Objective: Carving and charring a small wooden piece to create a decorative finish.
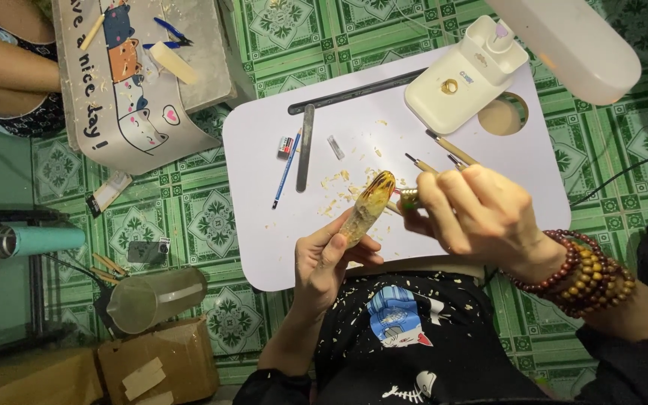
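Amber carved piece (367, 208) clamped in our left hand (329, 259); right hand (474, 214) closed round carving tool (409, 197). Carving underway; next cut needs steadiness.

Your right hand (481, 217) covers most of the thin tool (408, 198) it holds, so only a small metal bit peeks out past your fingers (444, 214). Your left hand (331, 259) hides the bottom end of the yellow carved piece (365, 210). Far above your fingers, a big white thing (571, 37) is blurry and cut off by the top edge. Another person's arm (5, 64) is cut off too.
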